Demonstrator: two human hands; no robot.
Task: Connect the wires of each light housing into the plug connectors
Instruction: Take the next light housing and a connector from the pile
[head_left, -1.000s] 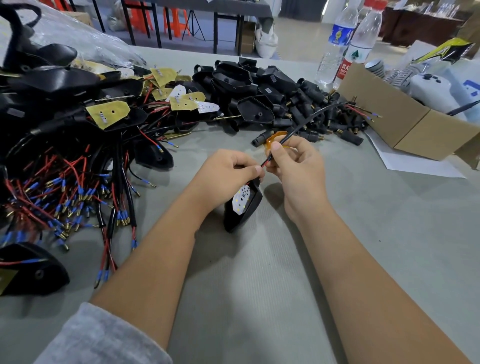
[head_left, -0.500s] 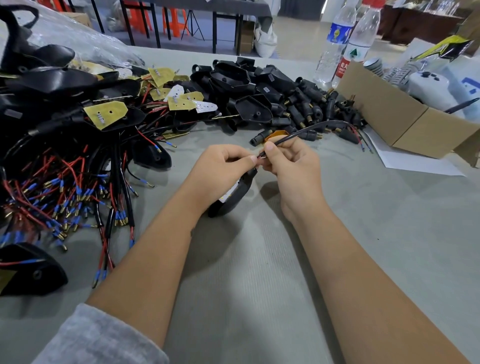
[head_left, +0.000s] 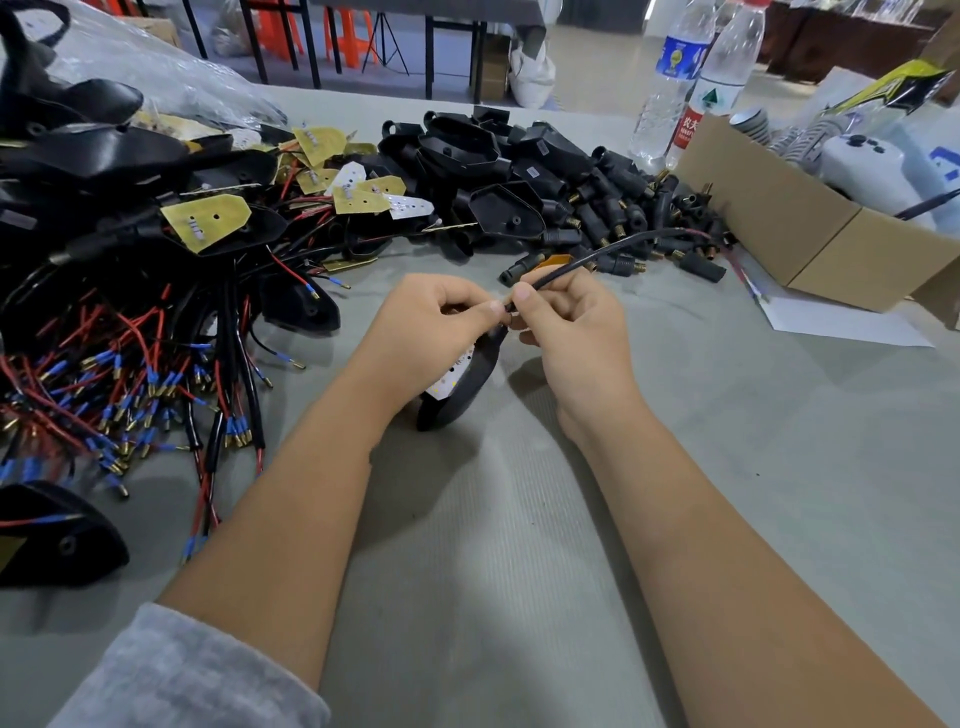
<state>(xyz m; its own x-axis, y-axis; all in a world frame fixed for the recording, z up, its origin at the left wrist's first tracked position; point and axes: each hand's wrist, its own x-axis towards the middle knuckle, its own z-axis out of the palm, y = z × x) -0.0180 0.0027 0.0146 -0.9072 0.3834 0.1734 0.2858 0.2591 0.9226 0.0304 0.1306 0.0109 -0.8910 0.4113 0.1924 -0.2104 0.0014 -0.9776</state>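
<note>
while pinching the black cable (head_left: 597, 257), both hands: left (head_left: 431, 327), right (head_left: 576, 332), light housing (head_left: 462, 382) beneath.

Grey ribbed cloth-covered table (head_left: 519, 597). On it at left: tangled heap of wired housings (head_left: 130, 249) with red/black leads and blue-sleeved tips. Center back: pile of black plug connectors (head_left: 613, 218) and empty shells. Right: cardboard box (head_left: 779, 208), white paper sheet (head_left: 841, 325) beside it. Two water bottles (head_left: 696, 78) behind.
</note>
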